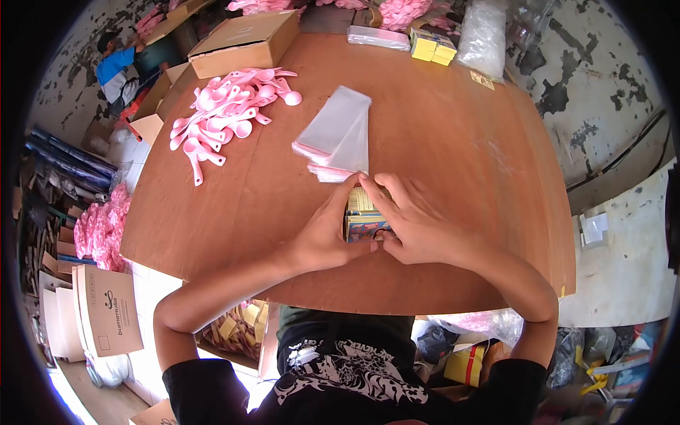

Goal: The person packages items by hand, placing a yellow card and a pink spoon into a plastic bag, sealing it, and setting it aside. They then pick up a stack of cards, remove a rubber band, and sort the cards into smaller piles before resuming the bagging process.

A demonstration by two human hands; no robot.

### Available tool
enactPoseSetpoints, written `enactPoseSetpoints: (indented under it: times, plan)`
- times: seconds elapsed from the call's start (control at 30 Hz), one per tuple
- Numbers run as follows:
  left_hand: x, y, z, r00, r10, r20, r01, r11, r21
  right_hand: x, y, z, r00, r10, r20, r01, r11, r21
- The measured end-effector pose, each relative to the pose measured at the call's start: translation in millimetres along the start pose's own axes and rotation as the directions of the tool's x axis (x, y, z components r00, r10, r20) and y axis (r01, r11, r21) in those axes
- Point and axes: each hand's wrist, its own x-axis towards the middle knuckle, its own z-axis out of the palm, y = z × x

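Near the front of the brown table, my left hand (327,232) and my right hand (416,228) close around a stack of small printed cards (360,228). Yellow and blue print shows between my fingers; part of the stack is hidden. My left thumb and fingers press its left side, and my right fingers grip the far and right sides. Just beyond my fingertips lie clear plastic bags (338,131) with pink edges, fanned over each other. A heap of pink plastic scoops (230,106) is spread farther back on the left.
The wooden table (453,142) carries a cardboard box (244,44) at its back left. Yellow card bundles (433,47) and a pack of clear bags (379,38) sit along the far edge. A person (119,71) is at the far left. Cartons (108,310) stand left on the floor.
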Motion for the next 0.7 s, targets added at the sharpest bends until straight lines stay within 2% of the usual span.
enactPoseSetpoints:
  times: [0.03,0.1,0.17,0.23,0.27,0.3,0.37,0.4,0.43,0.47,0.5,0.53,0.57,0.6,0.67,0.7]
  plan:
    - [-0.4,-1.2,4.7,1.0,0.0,0.006,0.0,1.0,-0.002,-2.0,-0.6,0.0,1.0,0.012,-0.011,-0.013,1.0,-0.018]
    - [-1.1,-2.8,12.0,0.995,-0.011,-0.097,-0.004,0.987,-0.161,-8.7,2.1,0.6,0.998,0.054,-0.012,-0.053,0.998,0.046]
    - [-2.2,-4.9,14.5,0.992,0.016,-0.126,-0.03,0.993,-0.11,-17.7,3.7,4.5,0.996,0.089,-0.009,-0.088,0.99,0.113]
    - [-5.2,-3.6,16.6,0.986,0.039,-0.159,-0.05,0.997,-0.06,-33.5,4.9,16.7,0.927,0.353,-0.126,-0.27,0.863,0.428]
    - [-6.6,2.9,17.5,0.99,-0.016,-0.144,-0.005,0.99,-0.142,-44.7,11.6,29.5,0.916,0.39,-0.091,-0.296,0.812,0.504]
    - [-7.1,6.8,19.5,0.99,-0.068,-0.122,0.039,0.974,-0.223,-48.5,13.9,41.0,0.918,0.388,-0.087,-0.295,0.812,0.503]
    - [-6.9,7.2,26.8,0.986,-0.046,-0.158,0.005,0.969,-0.248,-53.9,12.7,57.4,0.865,0.495,-0.08,-0.276,0.603,0.748]
    - [-6.7,6.7,29.9,0.981,-0.022,-0.193,-0.031,0.962,-0.27,-50.5,4.1,61.0,0.862,0.501,-0.077,-0.281,0.6,0.749]
    - [-6.6,3.1,32.6,0.982,-0.026,-0.187,-0.027,0.961,-0.274,-42.6,-8.9,64.2,0.835,0.548,-0.042,-0.243,0.438,0.865]
    - [-6.1,-1.2,34.8,0.974,0.049,-0.22,-0.085,0.984,-0.156,-38.4,-17.2,64.3,0.81,0.587,0.001,-0.189,0.26,0.947]
    - [-6.2,-4.0,35.7,0.961,0.13,-0.244,-0.142,0.989,-0.033,-37.8,-20.1,60.9,0.808,0.59,0.002,-0.189,0.257,0.948]
    - [-7.6,-5.3,36.1,0.961,0.128,-0.244,-0.14,0.99,-0.032,-36.0,-22.5,57.0,0.81,0.585,0.047,-0.173,0.162,0.972]
    - [-8.2,-3.3,35.3,0.967,0.087,-0.239,-0.121,0.984,-0.131,-33.4,-23.0,55.8,0.816,0.571,0.091,-0.156,0.067,0.985]
    - [-9.1,-1.5,34.4,0.971,0.045,-0.234,-0.1,0.968,-0.229,-34.6,-20.8,58.7,0.82,0.564,0.093,-0.157,0.065,0.985]
    - [-10.8,0.6,34.2,0.973,0.003,-0.23,-0.066,0.962,-0.264,-44.0,-12.9,64.8,0.84,0.541,-0.043,-0.197,0.378,0.905]
    - [-11.0,2.0,34.3,0.977,-0.032,-0.213,-0.034,0.953,-0.301,-43.0,-13.9,53.0,0.842,0.539,-0.039,-0.199,0.376,0.905]
